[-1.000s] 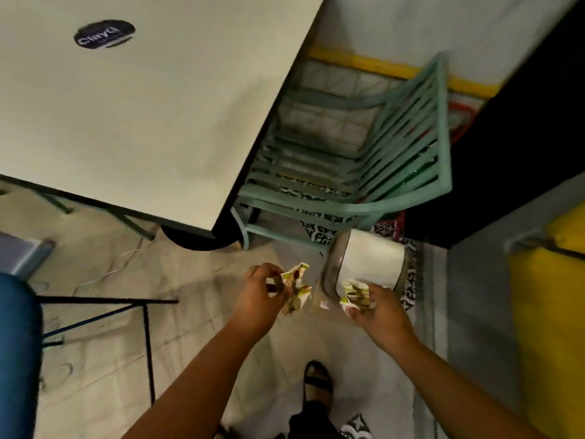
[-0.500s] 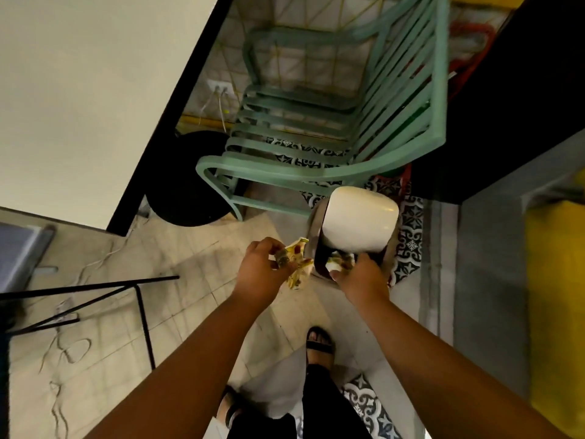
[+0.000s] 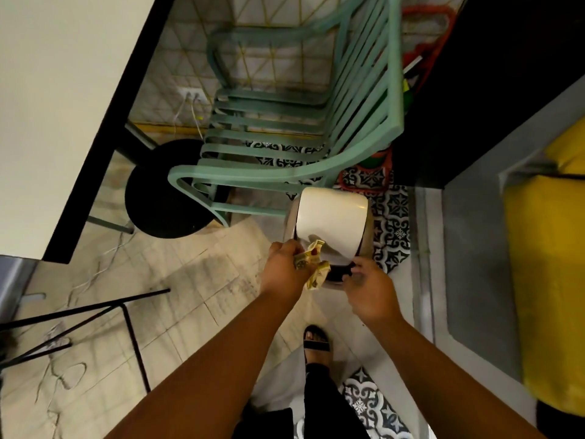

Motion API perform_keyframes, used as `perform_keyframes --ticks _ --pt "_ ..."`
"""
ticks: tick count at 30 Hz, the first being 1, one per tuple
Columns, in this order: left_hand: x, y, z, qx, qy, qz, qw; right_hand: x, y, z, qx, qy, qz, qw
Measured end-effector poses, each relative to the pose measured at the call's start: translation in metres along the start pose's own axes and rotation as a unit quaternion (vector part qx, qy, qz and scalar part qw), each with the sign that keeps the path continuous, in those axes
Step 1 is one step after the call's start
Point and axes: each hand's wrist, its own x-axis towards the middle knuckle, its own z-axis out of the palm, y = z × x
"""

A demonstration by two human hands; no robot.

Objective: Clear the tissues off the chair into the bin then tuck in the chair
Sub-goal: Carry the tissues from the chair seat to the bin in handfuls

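My left hand (image 3: 285,270) grips a crumpled, printed tissue (image 3: 311,264) right at the mouth of the small bin (image 3: 364,245), whose white lid (image 3: 332,223) stands raised. My right hand (image 3: 368,289) hovers at the bin's near rim with fingers loosely spread and nothing visible in it. The mint-green slatted chair (image 3: 285,122) stands just beyond the bin, pulled out from the white table (image 3: 63,90); no tissue shows on its seat slats.
A black round table base (image 3: 164,191) sits left of the chair. Black thin-legged furniture (image 3: 126,312) stands at the lower left, with cables on the floor. A yellow cushion (image 3: 550,280) lies right. My sandalled foot (image 3: 316,340) is below the bin.
My right hand no longer holds its tissue and has drawn back from the bin mouth. My left hand has carried its tissue right, over the bin opening. The view has shifted closer.
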Motion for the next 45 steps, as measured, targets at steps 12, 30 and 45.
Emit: perform_keyframes --ticks 12,30,45 --pt "0.015 0.019 0.049 -0.021 -0.047 -0.045 0.998 -0.008 0.02 -0.025 0.042 0.041 -0.007 0.998" --pt "-0.074 -0.101 -0.138 -0.113 0.046 -0.092 0.988 -0.07 -0.132 0.114 -0.208 -0.198 -0.173 0.942" --pt "-0.3 -0.289 -0.391 -0.206 0.316 -0.127 0.917 -0.266 -0.26 0.364 -0.232 -0.34 -0.342 0.845"
